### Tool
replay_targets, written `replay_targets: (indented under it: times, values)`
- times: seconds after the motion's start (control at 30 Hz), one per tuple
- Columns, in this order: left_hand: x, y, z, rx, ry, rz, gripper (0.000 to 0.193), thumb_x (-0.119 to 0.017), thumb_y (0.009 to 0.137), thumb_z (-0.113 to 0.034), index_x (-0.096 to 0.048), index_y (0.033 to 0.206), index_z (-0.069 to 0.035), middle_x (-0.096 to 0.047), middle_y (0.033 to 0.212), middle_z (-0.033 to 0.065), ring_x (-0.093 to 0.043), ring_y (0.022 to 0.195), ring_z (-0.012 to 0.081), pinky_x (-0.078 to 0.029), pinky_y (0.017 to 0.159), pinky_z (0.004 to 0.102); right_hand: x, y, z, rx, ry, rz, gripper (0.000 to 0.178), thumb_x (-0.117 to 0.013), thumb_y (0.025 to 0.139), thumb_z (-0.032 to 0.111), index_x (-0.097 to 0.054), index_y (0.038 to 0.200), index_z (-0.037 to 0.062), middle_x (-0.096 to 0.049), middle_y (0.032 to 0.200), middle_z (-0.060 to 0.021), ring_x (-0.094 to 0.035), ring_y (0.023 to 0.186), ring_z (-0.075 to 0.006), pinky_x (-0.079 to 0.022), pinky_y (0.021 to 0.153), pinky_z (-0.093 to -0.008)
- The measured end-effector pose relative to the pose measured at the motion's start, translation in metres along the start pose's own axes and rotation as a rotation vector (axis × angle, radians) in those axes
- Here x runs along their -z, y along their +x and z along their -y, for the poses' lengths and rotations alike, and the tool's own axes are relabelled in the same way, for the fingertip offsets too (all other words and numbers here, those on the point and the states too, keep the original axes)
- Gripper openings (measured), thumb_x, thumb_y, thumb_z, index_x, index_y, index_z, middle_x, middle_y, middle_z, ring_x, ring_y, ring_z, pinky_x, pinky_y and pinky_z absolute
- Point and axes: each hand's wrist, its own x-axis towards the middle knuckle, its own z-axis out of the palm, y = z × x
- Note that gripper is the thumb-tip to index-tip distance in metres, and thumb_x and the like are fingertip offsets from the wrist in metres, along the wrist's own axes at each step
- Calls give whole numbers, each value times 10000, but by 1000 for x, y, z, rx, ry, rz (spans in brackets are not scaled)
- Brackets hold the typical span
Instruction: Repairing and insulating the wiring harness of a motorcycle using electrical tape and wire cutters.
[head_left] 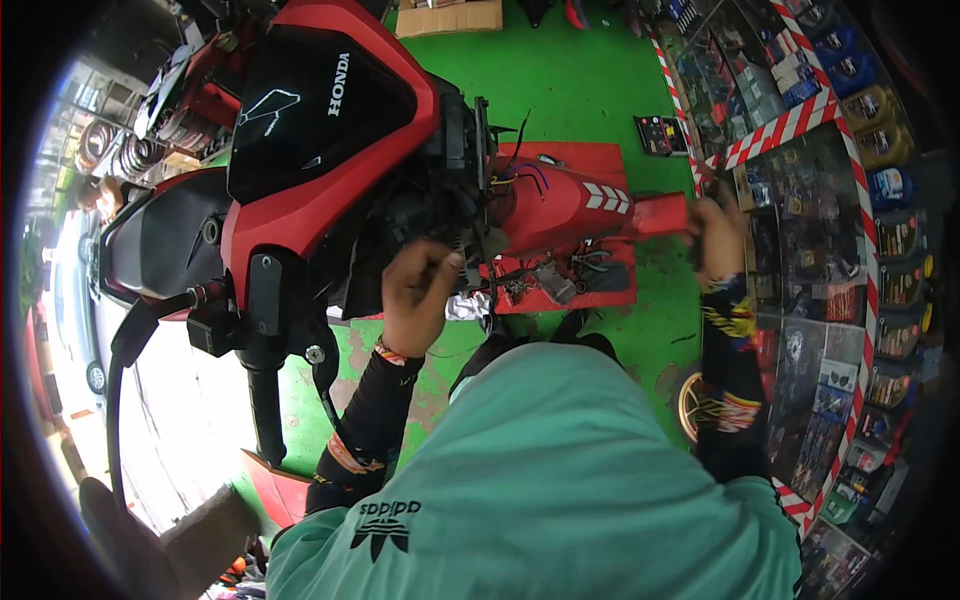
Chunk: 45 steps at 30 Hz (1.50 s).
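Scooter: it stands just to the person's left, a red and black scooter [330,120] with a glossy dark panel on top and its inner workings bare at the front, where thin coloured wires [530,180] hang loose.
Front mudguard: the red mudguard [560,208] carries white arrow marks and reaches out to the right, over the mat.
Left hand: the person's left hand [418,290] is at the scooter's bare front, fingers curled in and thumb close against them; from here I cannot tell whether anything is pinched there.
Right hand: blurred, the right hand [718,240] is by the far tip of the mudguard, arm stretched forward, fingers bent; I cannot tell how closed it is or what it has hold of.
Red mat: this flat mat [598,153] on the green floor bears pliers [592,262], a grey metal part [555,283] and small bits.
Glass case: on the right, the glass case [800,270] is full of small packs and parts, edged with red-and-white tape [775,140].
Bottles: beyond it, a row of blue, gold and dark bottles [897,232].
Cardboard box: the brown box [450,20] sits at the far end; its contents don't show.
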Motion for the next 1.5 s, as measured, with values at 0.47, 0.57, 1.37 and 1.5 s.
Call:
replay_targets:
  times: [0.47,0.57,1.37,1.5]
  values:
    - [-18,12,-19,180,-275,73,144,-616,1025,-92,-621,1114,21,-709,1003,83,-695,981,149,-534,874,271,111,-33,-61,-517,-425,-27,738,-526,926,157,-120,1536,245,-515,1314,-205,-713,773,-359,-586,548,-463]
    - [-16,10,-19,222,-331,72,153,-593,1035,-98,-606,1117,31,-717,1004,113,-702,997,175,-544,912,296,121,-39,-80,-656,-203,-71,738,-528,928,202,-147,1560,224,-537,1257,-158,-719,837,-391,-612,622,-520]
    - [-17,9,-24,64,-192,71,92,-696,964,-74,-659,1003,2,-690,917,18,-617,858,73,-503,756,240,-153,-100,-15,163,93,596,388,-726,903,-6,-534,1237,42,-660,987,-44,-634,954,-107,-519,852,-285]
    - [-16,9,-26,117,-162,70,113,-715,955,-84,-676,1001,11,-684,892,13,-610,816,70,-499,740,238,-157,-97,-23,128,180,612,393,-716,898,-26,-531,1237,48,-640,984,-27,-616,943,-96,-513,830,-275]
